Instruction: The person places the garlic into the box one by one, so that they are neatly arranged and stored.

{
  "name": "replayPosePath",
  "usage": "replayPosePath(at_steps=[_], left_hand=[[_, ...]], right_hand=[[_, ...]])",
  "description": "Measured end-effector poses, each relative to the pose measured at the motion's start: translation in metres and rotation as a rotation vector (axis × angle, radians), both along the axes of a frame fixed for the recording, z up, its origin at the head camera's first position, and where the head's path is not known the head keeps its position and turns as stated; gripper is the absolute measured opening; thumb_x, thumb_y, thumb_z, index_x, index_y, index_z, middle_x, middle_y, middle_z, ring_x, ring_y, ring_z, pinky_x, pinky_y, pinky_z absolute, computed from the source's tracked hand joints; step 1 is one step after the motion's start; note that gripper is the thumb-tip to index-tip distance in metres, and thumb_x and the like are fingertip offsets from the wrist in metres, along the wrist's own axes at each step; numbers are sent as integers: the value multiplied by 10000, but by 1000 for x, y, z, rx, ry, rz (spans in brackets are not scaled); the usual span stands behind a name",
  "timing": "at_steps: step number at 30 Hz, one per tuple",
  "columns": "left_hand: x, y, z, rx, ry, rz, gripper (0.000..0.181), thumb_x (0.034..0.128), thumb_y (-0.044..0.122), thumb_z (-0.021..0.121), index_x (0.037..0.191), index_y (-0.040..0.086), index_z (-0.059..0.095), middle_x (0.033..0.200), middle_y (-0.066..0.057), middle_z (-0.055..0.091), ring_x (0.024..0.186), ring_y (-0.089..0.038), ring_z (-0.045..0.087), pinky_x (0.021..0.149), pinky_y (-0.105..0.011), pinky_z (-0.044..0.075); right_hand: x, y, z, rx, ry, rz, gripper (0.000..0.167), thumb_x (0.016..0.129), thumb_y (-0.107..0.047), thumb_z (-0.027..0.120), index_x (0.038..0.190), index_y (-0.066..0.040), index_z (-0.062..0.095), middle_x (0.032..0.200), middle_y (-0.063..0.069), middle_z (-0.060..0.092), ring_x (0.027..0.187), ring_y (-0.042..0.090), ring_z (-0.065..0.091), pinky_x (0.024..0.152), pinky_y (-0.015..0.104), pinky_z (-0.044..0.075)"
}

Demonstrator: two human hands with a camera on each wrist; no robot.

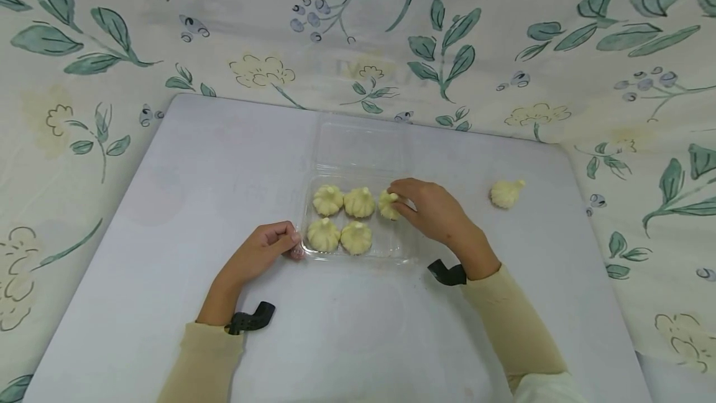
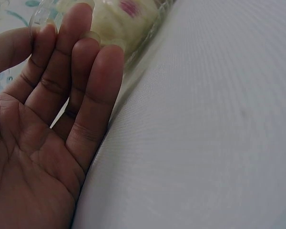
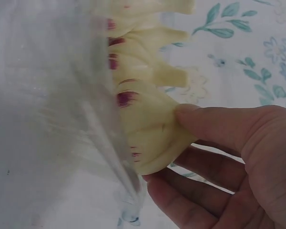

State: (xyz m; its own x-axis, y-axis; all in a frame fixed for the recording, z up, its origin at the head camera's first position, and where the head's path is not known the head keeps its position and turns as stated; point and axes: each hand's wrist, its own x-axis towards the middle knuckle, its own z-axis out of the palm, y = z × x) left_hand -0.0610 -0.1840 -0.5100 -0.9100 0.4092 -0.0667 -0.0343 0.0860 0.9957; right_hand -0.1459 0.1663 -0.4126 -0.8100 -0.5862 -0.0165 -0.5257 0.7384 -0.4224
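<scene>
A clear plastic clamshell box [image 1: 386, 244] lies open on the table with several pale garlic bulbs [image 1: 359, 203] in two rows in its base. My right hand [image 1: 433, 210] pinches a garlic bulb [image 1: 387, 205] between thumb and fingers at the right end of the far row. In the right wrist view, that bulb [image 3: 152, 129] shows purple marks low on its side, and the box wall stands beside it. At the box's near left corner, my left hand [image 1: 268, 247] holds the rim between thumb and fingertips. The left wrist view shows its fingers [image 2: 97, 90] bent toward the box.
One more garlic bulb [image 1: 506, 194] lies on the white table [image 1: 224, 160], right of the box. The box's clear lid [image 1: 360, 145] is folded back toward the table's far edge. Flower-patterned cloth [image 1: 358, 36] hangs behind and at the sides.
</scene>
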Motion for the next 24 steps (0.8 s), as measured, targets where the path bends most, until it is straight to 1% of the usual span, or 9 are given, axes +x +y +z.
replayPosePath(at_steps=[4, 10, 17, 24], left_hand=[[0, 0, 0, -4, -3, 2, 250, 1083, 99, 566, 874, -23, 629, 839, -125, 693, 824, -200, 688, 790, -296, 586], [0, 0, 0, -18, -8, 6, 262, 1085, 114, 569, 868, -21, 629, 839, -141, 688, 822, -215, 682, 790, -302, 583], [1, 0, 0, -19, -12, 7, 264, 1085, 114, 570, 872, -30, 629, 837, -151, 687, 823, -237, 681, 788, -303, 584], [0, 0, 0, -12, -14, 5, 258, 1083, 106, 569, 873, -33, 626, 835, -150, 688, 817, -217, 679, 787, -298, 582]], right_hand=[[-2, -2, -7, 15, -1, -1, 361, 986, -148, 754, 1321, -29, 693, 1367, 133, 671, 1280, 313, 625, 1064, 472, 500], [-4, -4, -13, 22, 0, 1, 311, 994, -146, 743, 1278, -26, 707, 1315, 128, 696, 1240, 302, 649, 1035, 462, 521], [-4, -6, -15, 22, 6, 3, 306, 994, -143, 742, 1274, -24, 707, 1300, 131, 700, 1239, 306, 645, 1036, 466, 519], [-3, -6, -17, 32, 7, -14, 314, 991, -153, 749, 1275, -28, 704, 1303, 126, 699, 1240, 303, 644, 1034, 459, 520]])
